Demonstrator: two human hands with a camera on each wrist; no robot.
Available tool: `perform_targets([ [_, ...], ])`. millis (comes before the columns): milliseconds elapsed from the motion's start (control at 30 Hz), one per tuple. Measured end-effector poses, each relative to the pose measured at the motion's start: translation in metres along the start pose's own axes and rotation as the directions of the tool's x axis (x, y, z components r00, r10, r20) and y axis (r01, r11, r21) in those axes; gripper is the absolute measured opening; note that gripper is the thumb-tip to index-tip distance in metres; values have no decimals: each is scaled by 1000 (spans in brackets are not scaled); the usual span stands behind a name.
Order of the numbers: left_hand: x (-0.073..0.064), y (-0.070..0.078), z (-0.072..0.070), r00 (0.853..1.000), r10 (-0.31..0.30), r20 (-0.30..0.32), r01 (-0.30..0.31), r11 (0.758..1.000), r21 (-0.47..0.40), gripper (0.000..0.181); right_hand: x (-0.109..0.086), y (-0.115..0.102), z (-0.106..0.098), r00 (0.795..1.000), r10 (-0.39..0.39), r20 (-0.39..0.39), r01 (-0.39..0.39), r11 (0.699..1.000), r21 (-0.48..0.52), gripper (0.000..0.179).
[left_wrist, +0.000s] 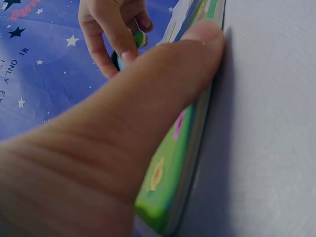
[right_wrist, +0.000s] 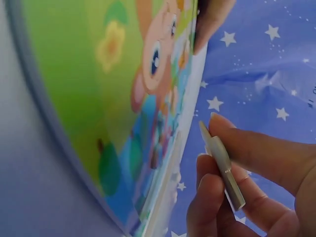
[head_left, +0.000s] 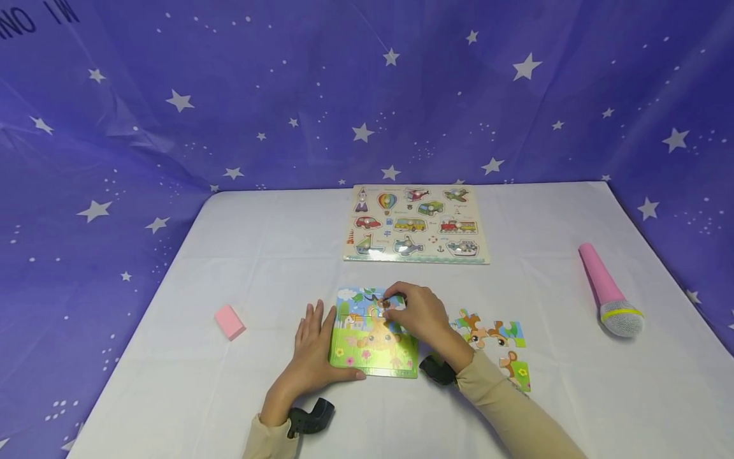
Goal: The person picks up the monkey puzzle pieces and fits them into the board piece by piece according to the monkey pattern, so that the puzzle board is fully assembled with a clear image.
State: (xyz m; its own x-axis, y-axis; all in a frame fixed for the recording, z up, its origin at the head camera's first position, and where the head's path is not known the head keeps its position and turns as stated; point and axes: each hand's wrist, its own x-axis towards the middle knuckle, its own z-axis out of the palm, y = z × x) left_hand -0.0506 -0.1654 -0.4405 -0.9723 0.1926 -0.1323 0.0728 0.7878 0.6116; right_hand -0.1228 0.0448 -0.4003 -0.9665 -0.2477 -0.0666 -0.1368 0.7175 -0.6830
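A jigsaw board (head_left: 373,357) with a printed animal and flowers on green lies flat on the white table. My left hand (head_left: 312,357) spreads along its left side, the thumb resting on the near edge; in the left wrist view the thumb (left_wrist: 192,54) lies across the board's rim. Over the board's far right part, my right hand (head_left: 421,315) pinches a small jigsaw piece (right_wrist: 224,168) between thumb and fingertips. The right wrist view shows this piece edge-on, its printed face hidden. Several loose jigsaw pieces (head_left: 510,335) lie right of the board, partly behind my right forearm.
Behind the jigsaw lies a peg puzzle board (head_left: 410,239) with vehicle pictures. At the left is a pink block (head_left: 230,322); far right, a pink toy microphone (head_left: 602,280). A blue star-patterned cloth (head_left: 321,121) rises behind the table.
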Motion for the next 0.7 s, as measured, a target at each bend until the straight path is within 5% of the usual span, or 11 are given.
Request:
perform_targets([
  [700,0,-2,2,1000,4,-2,-4,1000,13,124,9,12,8,996,80,-44,-85,988,-130,50],
])
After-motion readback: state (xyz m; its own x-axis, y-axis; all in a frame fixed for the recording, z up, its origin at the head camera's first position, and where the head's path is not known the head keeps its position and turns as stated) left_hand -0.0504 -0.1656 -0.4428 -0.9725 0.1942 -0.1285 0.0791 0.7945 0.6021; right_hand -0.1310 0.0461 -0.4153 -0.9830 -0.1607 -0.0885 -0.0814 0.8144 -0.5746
